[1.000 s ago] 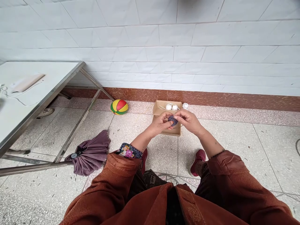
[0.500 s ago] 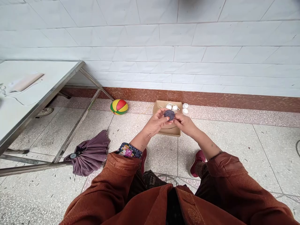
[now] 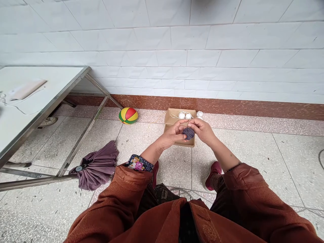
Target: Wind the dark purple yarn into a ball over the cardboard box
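A ball of dark purple-grey yarn (image 3: 188, 133) sits in my left hand (image 3: 174, 132), whose thumb presses its near side while the fingers reach over the top. Just beyond the ball, my right hand (image 3: 201, 130) pinches a thin strand of the same yarn between thumb and fingertips. Both hands are held above an open cardboard box (image 3: 171, 116) on the floor. White yarn balls (image 3: 182, 115) lie at the far end of the box, and another white ball (image 3: 199, 114) rests just outside it on the right.
A red, yellow and green ball (image 3: 128, 115) lies by the wall, left of the box. A folded purple umbrella (image 3: 98, 165) rests on the floor beside a metal-framed table (image 3: 58, 76). On the table lies a pinkish folded item (image 3: 29, 89).
The yarn ball has shifted slightly right and toward me. My right hand has risen to its far side with the strand, and my left fingers have lifted higher over the ball.
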Action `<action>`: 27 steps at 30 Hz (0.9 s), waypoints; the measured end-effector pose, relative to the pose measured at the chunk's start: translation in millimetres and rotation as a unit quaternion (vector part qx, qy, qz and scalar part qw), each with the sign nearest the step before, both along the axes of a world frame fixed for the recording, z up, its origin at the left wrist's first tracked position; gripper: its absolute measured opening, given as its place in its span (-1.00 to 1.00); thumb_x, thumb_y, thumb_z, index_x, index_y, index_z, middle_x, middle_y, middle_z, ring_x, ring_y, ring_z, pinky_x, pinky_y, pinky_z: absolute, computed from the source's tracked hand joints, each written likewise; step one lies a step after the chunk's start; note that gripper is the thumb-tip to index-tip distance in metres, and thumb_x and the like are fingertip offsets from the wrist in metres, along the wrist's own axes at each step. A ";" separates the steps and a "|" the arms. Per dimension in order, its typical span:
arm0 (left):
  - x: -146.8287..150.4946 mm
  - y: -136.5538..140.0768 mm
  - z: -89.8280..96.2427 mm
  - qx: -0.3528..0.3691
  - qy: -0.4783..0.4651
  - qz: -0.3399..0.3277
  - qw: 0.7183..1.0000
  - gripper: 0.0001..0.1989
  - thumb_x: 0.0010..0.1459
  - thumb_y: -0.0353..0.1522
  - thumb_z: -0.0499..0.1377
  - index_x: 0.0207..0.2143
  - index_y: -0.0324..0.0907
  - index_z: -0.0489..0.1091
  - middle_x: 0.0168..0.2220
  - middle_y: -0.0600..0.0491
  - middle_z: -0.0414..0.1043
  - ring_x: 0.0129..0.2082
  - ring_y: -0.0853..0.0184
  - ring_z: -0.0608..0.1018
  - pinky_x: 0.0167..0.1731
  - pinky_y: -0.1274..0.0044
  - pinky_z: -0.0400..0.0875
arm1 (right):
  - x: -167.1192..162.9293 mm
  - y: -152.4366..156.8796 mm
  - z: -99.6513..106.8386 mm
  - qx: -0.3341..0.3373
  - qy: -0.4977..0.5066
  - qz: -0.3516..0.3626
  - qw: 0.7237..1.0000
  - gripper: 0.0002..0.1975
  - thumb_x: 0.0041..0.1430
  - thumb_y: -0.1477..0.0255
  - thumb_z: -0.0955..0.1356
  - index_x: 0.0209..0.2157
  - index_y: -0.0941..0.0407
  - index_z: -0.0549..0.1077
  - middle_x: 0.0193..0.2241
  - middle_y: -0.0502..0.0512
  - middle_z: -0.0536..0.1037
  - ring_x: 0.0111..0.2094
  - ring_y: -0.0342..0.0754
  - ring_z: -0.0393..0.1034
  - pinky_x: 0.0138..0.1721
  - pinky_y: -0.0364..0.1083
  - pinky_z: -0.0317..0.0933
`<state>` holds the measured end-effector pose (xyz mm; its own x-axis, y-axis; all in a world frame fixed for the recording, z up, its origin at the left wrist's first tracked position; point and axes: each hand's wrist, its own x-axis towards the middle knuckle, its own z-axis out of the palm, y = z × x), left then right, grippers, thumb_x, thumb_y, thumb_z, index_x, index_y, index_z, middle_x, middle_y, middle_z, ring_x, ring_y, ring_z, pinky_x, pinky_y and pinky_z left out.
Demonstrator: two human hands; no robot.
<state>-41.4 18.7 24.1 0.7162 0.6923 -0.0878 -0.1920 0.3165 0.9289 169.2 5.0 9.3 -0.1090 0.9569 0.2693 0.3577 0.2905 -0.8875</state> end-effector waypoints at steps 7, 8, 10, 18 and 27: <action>-4.2 18.3 -11.3 -0.094 -0.049 0.157 0.982 -0.53 -0.01 -0.33 0.47 -0.01 -0.15 0.55 -0.04 0.00 0.57 -0.21 0.40 0.53 -0.19 0.53 0.44 | -5.1 -4.9 -3.1 -0.039 -0.069 0.050 0.996 -0.83 0.38 0.34 0.34 -0.34 0.05 0.45 -0.42 0.00 0.48 -0.40 -0.05 0.31 -0.27 -0.06 0.21; -5.0 20.9 -12.8 -0.099 -0.037 0.179 0.978 -0.54 -0.01 -0.33 0.47 -0.02 -0.15 0.55 -0.06 0.01 0.58 -0.23 0.41 0.52 -0.20 0.54 0.43 | -5.4 -6.6 -0.5 -0.038 -0.063 0.078 0.994 -0.82 0.39 0.32 0.34 -0.34 0.05 0.46 -0.41 0.00 0.49 -0.39 -0.06 0.31 -0.27 -0.06 0.22; -5.7 23.2 -14.5 -0.089 -0.003 0.199 0.976 -0.56 0.00 -0.33 0.44 -0.02 -0.15 0.56 -0.07 0.02 0.58 -0.23 0.41 0.52 -0.21 0.55 0.42 | -5.1 -9.7 5.5 -0.039 -0.043 0.126 0.990 -0.79 0.40 0.26 0.37 -0.31 0.05 0.50 -0.40 0.00 0.51 -0.39 -0.08 0.31 -0.27 -0.07 0.23; 1.3 5.6 -11.0 0.020 0.085 0.039 0.995 -0.49 0.14 -0.29 0.40 0.16 -0.15 0.55 -0.08 -0.04 0.58 -0.17 0.33 0.57 -0.13 0.45 0.50 | 5.0 -4.3 11.4 0.002 0.047 0.036 0.998 -0.71 0.39 0.12 0.43 -0.30 0.03 0.59 -0.34 0.05 0.57 -0.27 -0.02 0.41 -0.14 0.00 0.31; 12.3 11.4 -4.5 -0.071 -0.067 0.125 0.987 -0.44 0.04 -0.29 0.49 0.11 -0.13 0.54 -0.02 -0.03 0.57 -0.20 0.37 0.61 -0.10 0.45 0.52 | 4.8 -3.7 -11.5 -0.032 -0.043 -0.012 0.998 -0.81 0.43 0.30 0.33 -0.28 0.04 0.52 -0.33 0.05 0.55 -0.25 0.01 0.42 -0.17 -0.02 0.29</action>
<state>-29.1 30.1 19.5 0.5356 0.8369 -0.1127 -0.3991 0.3685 0.8396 174.0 1.3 -2.2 -0.1063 0.9743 0.1983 0.4402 0.2250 -0.8692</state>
